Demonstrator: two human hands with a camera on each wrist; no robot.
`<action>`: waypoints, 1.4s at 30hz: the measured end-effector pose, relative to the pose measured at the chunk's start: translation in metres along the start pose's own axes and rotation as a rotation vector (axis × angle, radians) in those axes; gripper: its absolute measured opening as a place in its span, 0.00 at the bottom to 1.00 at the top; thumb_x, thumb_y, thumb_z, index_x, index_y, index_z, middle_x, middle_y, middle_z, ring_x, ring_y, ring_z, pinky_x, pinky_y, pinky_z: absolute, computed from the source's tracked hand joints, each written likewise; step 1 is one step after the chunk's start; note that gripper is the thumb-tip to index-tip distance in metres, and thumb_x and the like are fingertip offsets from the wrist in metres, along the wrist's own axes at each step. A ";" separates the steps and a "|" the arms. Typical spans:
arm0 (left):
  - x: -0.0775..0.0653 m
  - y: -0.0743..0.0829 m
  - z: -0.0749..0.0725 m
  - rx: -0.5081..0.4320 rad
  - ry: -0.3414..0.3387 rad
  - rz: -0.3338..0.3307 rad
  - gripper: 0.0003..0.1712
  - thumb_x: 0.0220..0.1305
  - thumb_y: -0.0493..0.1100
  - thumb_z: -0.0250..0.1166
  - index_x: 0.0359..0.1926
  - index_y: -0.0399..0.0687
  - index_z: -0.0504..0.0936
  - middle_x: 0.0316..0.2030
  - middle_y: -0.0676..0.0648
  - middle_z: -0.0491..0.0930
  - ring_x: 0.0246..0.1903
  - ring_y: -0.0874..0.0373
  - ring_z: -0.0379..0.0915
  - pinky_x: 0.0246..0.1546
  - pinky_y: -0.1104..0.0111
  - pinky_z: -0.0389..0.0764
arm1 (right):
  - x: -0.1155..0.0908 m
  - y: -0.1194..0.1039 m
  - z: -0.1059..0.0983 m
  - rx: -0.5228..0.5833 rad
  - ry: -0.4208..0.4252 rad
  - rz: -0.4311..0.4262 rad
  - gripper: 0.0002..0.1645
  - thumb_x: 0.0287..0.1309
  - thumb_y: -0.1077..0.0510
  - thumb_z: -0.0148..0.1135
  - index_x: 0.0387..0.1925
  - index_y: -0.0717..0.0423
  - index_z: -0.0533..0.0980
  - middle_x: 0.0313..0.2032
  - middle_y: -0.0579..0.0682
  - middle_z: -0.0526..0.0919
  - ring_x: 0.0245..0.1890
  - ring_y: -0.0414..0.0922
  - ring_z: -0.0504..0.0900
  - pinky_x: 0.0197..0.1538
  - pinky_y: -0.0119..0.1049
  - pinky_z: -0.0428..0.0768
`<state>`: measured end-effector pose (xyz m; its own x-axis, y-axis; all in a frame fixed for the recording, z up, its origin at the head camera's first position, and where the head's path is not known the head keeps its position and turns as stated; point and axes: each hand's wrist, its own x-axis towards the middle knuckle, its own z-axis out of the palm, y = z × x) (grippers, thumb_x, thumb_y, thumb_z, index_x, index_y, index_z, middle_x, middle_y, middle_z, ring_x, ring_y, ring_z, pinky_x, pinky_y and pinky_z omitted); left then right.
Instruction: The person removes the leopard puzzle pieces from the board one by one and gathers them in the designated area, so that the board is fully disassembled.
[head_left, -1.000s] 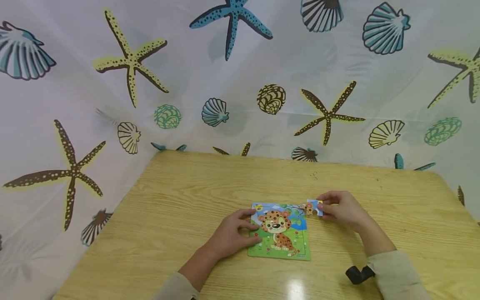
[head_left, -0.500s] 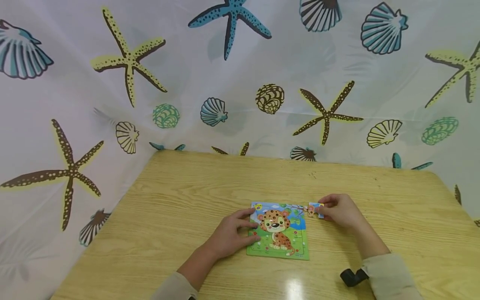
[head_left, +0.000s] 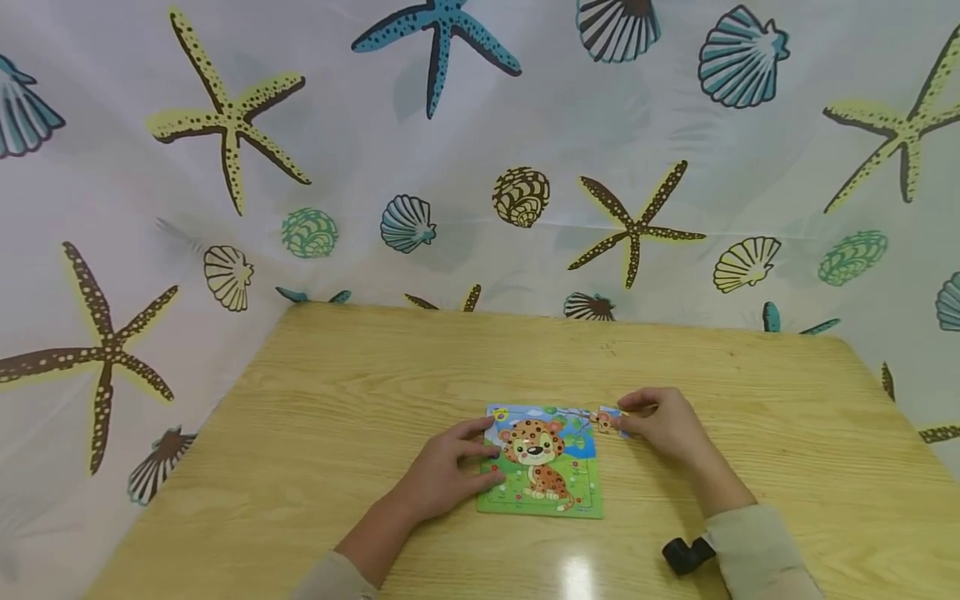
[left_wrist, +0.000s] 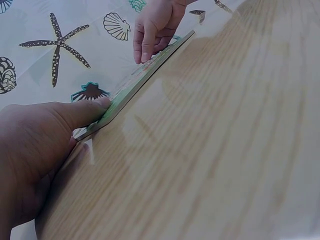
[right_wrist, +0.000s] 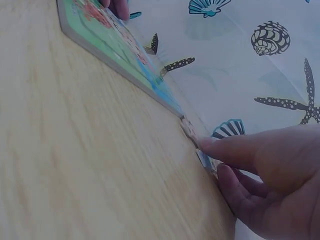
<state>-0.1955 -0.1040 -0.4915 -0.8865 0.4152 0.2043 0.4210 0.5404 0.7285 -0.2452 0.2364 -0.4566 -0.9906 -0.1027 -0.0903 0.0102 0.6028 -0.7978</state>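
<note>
A square jigsaw puzzle board (head_left: 540,454) with a cartoon leopard on green grass lies flat on the table. My left hand (head_left: 442,471) rests at its left side, fingers spread over the edge; the left wrist view shows the thumb (left_wrist: 90,111) on top of the rim. By the board's upper right corner are small puzzle pieces (head_left: 604,419), orange-brown and blue. My right hand (head_left: 663,425) pinches at them with thumb and fingers. In the right wrist view the thumb (right_wrist: 230,150) lies on the pieces (right_wrist: 204,159), and the fingertips partly hide them.
The wooden table (head_left: 375,367) extends around the board on all sides. Behind and to the left hangs a white cloth (head_left: 465,275) printed with starfish and shells. A black object (head_left: 684,556) sits beside the right sleeve (head_left: 757,542).
The head view has turned slightly, so everything appears further left. My right fingers now cover more of the blue piece. The left hand keeps its place on the board.
</note>
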 end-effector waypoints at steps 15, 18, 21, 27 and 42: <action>-0.001 0.006 -0.009 0.014 0.008 0.015 0.20 0.57 0.48 0.75 0.48 0.45 0.89 0.68 0.44 0.72 0.67 0.43 0.69 0.67 0.51 0.73 | 0.005 -0.017 0.003 0.203 -0.047 -0.025 0.23 0.66 0.58 0.64 0.58 0.68 0.75 0.47 0.61 0.81 0.40 0.43 0.85 0.41 0.32 0.86; -0.001 0.007 -0.010 0.010 0.004 0.014 0.20 0.57 0.48 0.75 0.48 0.44 0.89 0.68 0.44 0.72 0.67 0.43 0.69 0.66 0.51 0.74 | 0.002 -0.027 0.009 0.194 -0.089 -0.080 0.23 0.67 0.60 0.63 0.58 0.70 0.75 0.46 0.63 0.81 0.40 0.47 0.86 0.41 0.35 0.87; -0.001 0.007 -0.011 0.005 0.002 0.010 0.20 0.58 0.48 0.75 0.49 0.43 0.88 0.68 0.44 0.72 0.67 0.43 0.69 0.66 0.51 0.73 | 0.000 -0.036 0.014 0.183 -0.126 -0.110 0.22 0.66 0.61 0.63 0.57 0.71 0.75 0.45 0.62 0.80 0.41 0.48 0.86 0.42 0.37 0.88; -0.002 0.008 -0.013 -0.002 -0.001 0.013 0.20 0.58 0.47 0.75 0.49 0.42 0.88 0.68 0.43 0.72 0.66 0.43 0.70 0.66 0.52 0.73 | 0.003 -0.045 0.025 0.146 -0.175 -0.132 0.22 0.65 0.59 0.65 0.56 0.68 0.77 0.43 0.59 0.80 0.39 0.45 0.85 0.40 0.34 0.86; -0.005 0.005 -0.008 -0.008 -0.005 0.016 0.20 0.57 0.49 0.76 0.47 0.44 0.89 0.67 0.43 0.73 0.67 0.42 0.68 0.68 0.50 0.71 | 0.010 -0.051 0.060 0.140 -0.332 -0.181 0.19 0.65 0.58 0.64 0.54 0.64 0.78 0.39 0.56 0.80 0.32 0.44 0.84 0.35 0.36 0.85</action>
<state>-0.1910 -0.1093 -0.4839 -0.8786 0.4273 0.2132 0.4338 0.5275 0.7304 -0.2479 0.1569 -0.4522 -0.8805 -0.4611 -0.1098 -0.1197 0.4405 -0.8897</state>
